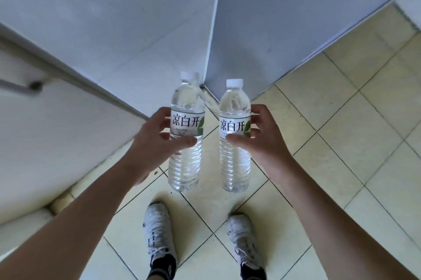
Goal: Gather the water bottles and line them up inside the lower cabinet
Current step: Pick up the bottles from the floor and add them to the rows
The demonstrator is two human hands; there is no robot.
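**Two water bottles held upright above the floor**

Head view: the left bottle (185, 133) is clasped at label height by the left hand (157, 143), and the right bottle (235, 138) likewise by the right hand (262, 140); each grip is closed around its bottle. The bottles are held side by side, apart, above the tiled floor (341, 131) and two white shoes (159, 234). A grey cabinet door (284, 17) is seen behind them.

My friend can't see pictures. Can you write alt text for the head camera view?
Two bare hands each hold up a clear plastic water bottle with a white cap: left hand grips the left bottle, right hand the right bottle. Below are white sneakers on pale tiled floor, facing grey cabinet panels.
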